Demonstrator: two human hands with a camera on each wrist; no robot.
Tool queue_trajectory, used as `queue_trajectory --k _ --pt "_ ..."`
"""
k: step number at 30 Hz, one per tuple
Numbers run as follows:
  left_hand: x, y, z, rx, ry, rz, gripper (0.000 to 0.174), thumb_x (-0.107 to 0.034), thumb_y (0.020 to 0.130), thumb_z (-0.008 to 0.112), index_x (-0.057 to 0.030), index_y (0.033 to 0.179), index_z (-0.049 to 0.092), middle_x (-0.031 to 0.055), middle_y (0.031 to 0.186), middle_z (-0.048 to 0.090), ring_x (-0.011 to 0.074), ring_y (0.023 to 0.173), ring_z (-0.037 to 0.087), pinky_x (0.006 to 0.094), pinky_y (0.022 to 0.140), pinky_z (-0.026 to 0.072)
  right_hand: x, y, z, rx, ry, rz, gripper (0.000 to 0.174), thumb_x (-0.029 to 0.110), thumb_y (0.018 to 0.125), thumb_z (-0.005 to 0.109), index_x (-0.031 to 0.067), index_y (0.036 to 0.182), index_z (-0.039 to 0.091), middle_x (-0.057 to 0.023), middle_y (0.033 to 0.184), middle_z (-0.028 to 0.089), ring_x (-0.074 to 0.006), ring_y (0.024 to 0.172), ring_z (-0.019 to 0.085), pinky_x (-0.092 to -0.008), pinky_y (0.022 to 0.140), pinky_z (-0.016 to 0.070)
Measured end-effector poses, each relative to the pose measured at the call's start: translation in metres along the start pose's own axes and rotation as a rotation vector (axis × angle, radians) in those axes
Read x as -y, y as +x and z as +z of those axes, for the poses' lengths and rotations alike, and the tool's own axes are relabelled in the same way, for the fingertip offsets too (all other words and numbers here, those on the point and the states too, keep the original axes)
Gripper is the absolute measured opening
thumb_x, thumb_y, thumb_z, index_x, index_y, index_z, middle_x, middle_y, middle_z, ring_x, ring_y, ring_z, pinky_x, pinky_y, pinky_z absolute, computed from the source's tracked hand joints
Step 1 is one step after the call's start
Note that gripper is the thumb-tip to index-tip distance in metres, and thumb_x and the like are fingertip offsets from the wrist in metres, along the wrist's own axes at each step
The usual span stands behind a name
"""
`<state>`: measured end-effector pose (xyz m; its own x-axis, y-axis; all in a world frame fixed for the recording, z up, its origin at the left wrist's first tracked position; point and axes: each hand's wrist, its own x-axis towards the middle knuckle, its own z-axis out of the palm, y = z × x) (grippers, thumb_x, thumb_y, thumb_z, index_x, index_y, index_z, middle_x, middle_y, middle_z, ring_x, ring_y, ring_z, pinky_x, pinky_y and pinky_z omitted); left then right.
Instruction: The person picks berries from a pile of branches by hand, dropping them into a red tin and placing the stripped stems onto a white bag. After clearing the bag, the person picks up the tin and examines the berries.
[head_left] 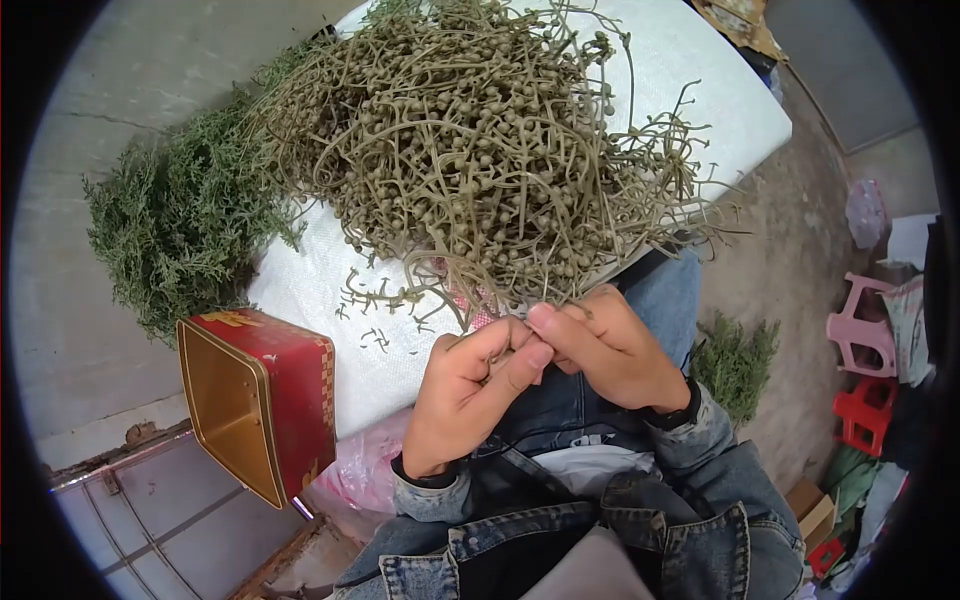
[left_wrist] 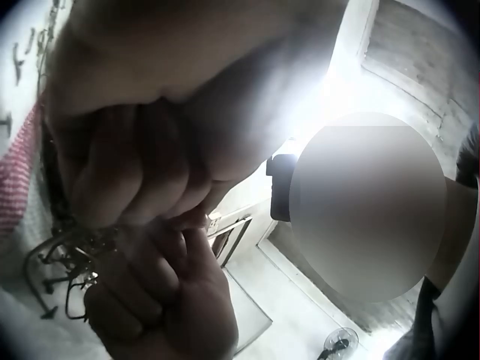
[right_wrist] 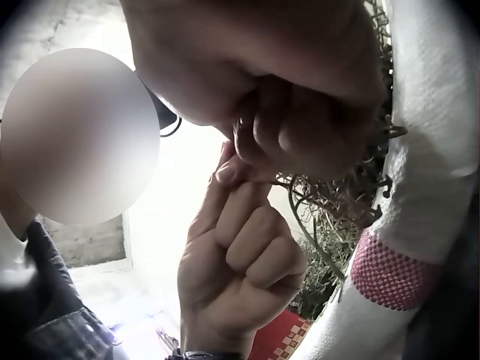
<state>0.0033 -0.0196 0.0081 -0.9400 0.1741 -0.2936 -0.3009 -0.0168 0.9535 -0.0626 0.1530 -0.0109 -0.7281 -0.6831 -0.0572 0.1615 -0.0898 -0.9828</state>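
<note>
The left hand [head_left: 465, 395] and right hand [head_left: 620, 350] meet at their fingertips just below a large heap of brownish-green stems with round knobs [head_left: 470, 150]. Both hands have curled fingers and pinch a thin stem between them, mostly covered by the thumbs. In the left wrist view, the folded fingers of the left hand [left_wrist: 142, 161] touch those of the right hand [left_wrist: 169, 292]. A thin curved stem [right_wrist: 307, 225] trails from the fingers in the right wrist view. Small stem pieces [head_left: 378, 338] lie on the white sack [head_left: 300, 270] left of the hands.
A red tin with a gold inside [head_left: 300, 400] lies at the left. Green feathery sprigs [head_left: 190, 220] stand behind it, with another bunch [head_left: 738, 365] on the floor at right. Pink [head_left: 862, 325] and red stools [head_left: 865, 412] are at the far right.
</note>
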Motion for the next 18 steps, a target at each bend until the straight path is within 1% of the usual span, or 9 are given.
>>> queue_trajectory --k 2,3,6,7,10,11,14,15,18 --pt "0.002 0.001 0.004 -0.054 0.050 0.072 0.018 -0.013 0.098 0.054 0.0004 0.086 0.058 -0.0022 0.066 0.053 0.0033 0.057 0.042 0.0210 0.052 0.0319 -0.005 0.001 -0.001 0.024 -0.011 -0.084 0.042 0.019 0.102 0.046 -0.0010 0.066 0.055 -0.0014 0.055 0.051 -0.0085 0.051 0.043 -0.0253 0.048 0.0343" --pt "0.004 0.002 0.004 -0.058 0.047 0.074 0.018 -0.013 0.098 0.054 0.0004 0.086 0.058 -0.0022 0.066 0.053 0.0033 0.057 0.042 0.0210 0.052 0.0319 -0.008 0.001 -0.001 0.028 -0.013 -0.083 0.042 0.019 0.102 0.046 -0.0010 0.066 0.055 -0.0014 0.055 0.051 -0.0085 0.051 0.043 -0.0253 0.048 0.0343" --pt "0.014 0.005 0.003 0.012 -0.368 -0.010 0.017 -0.013 0.097 0.053 -0.0020 0.085 0.058 -0.0011 0.061 0.051 0.0038 0.052 0.039 0.0214 0.049 0.0306 -0.017 -0.002 0.002 0.026 0.155 -0.076 0.041 0.018 0.101 0.046 -0.0001 0.065 0.053 -0.0011 0.055 0.052 -0.0094 0.048 0.043 -0.0259 0.047 0.0337" --pt "0.016 0.006 0.006 0.010 -0.370 -0.011 0.017 -0.013 0.097 0.053 -0.0020 0.085 0.058 -0.0011 0.061 0.051 0.0038 0.052 0.039 0.0214 0.049 0.0306 -0.019 -0.003 0.005 0.028 0.156 -0.074 0.041 0.018 0.101 0.046 -0.0001 0.065 0.053 -0.0011 0.055 0.052 -0.0094 0.048 0.043 -0.0259 0.047 0.0337" --pt "0.021 0.013 0.021 0.039 -0.790 -0.060 0.023 -0.017 0.098 0.051 -0.0050 0.078 0.053 -0.0017 0.056 0.043 0.0045 0.046 0.033 0.0229 0.044 0.0262 -0.022 -0.006 0.016 -0.171 0.146 -0.281 0.046 0.020 0.100 0.047 0.0014 0.059 0.046 -0.0019 0.052 0.046 -0.0105 0.044 0.039 -0.0273 0.042 0.0296" --pt "0.024 0.016 0.022 0.048 -0.795 -0.066 0.023 -0.017 0.098 0.051 -0.0050 0.078 0.053 -0.0017 0.056 0.043 0.0045 0.046 0.033 0.0229 0.044 0.0262 -0.024 -0.008 0.014 -0.181 0.141 -0.277 0.046 0.020 0.100 0.047 0.0014 0.059 0.046 -0.0019 0.052 0.046 -0.0105 0.044 0.039 -0.0273 0.042 0.0296" --pt "0.036 0.023 0.021 0.197 -1.458 0.164 0.030 -0.021 0.099 0.048 -0.0062 0.072 0.046 -0.0017 0.054 0.038 0.0053 0.042 0.029 0.0240 0.042 0.0221 -0.030 -0.012 0.012 -0.137 0.479 -0.301 0.050 0.024 0.099 0.049 0.0037 0.054 0.039 -0.0021 0.048 0.039 -0.0110 0.040 0.033 -0.0279 0.040 0.0243" --pt "0.035 0.020 0.021 0.190 -1.457 0.168 0.030 -0.021 0.099 0.048 -0.0062 0.072 0.046 -0.0017 0.054 0.038 0.0053 0.042 0.029 0.0240 0.042 0.0221 -0.029 -0.013 0.013 -0.131 0.483 -0.298 0.050 0.024 0.099 0.049 0.0037 0.054 0.039 -0.0021 0.048 0.039 -0.0110 0.040 0.033 -0.0279 0.040 0.0243" --pt "0.032 0.017 0.023 0.098 -1.125 0.109 0.036 -0.026 0.100 0.046 -0.0085 0.069 0.040 -0.0031 0.052 0.032 0.0062 0.041 0.026 0.0252 0.043 0.0190 -0.023 -0.013 0.014 -0.165 0.284 -0.351 0.052 0.026 0.099 0.047 0.0056 0.053 0.036 -0.0013 0.046 0.035 -0.0108 0.039 0.028 -0.0281 0.039 0.0210"
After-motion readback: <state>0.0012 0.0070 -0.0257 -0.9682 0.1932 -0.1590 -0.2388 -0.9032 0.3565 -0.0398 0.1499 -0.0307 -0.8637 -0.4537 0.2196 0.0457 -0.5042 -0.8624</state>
